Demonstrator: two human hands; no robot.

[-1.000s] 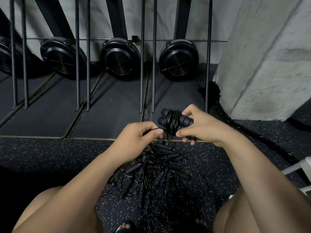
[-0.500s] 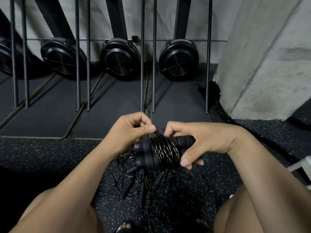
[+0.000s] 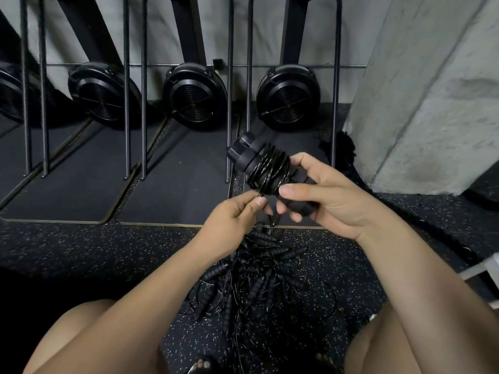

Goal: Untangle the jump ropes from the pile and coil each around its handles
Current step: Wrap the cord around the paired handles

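Jump ropes (image 3: 251,265) appear in two places. One coiled rope (image 3: 259,166) is held up in front of us, above the floor (image 3: 81,252). The rest form a tangled pile (image 3: 256,292) on the floor directly below it.

The coiled rope consists of two black cylindrical handles (image 3: 243,155) laid side by side, with ridged end caps pointing up and to the left. A thin glossy black cord (image 3: 272,171) is wound around both in several close turns.

Our right hand (image 3: 324,195) grasps the lower ends of the handles, fingers curled beneath them and thumb laid across the turns. Our left hand (image 3: 235,220) pinches the loose run of cord between thumb and forefinger, just below the coil; its other fingers are curled in.

The pile holds many ribbed, foam-like black grips (image 3: 291,254), with thin cords looped among them.

The floor is black rubber flecked with pale specks. Beyond it lie smooth dark mats (image 3: 175,171) with rounded corners and a light edge line. Slim metal uprights (image 3: 143,103) stand on the mats. Behind them, round black fan housings (image 3: 194,95) with spiral grilles rest against a pale wall (image 3: 151,28). A rough grey concrete pillar (image 3: 432,90) rises on the right.
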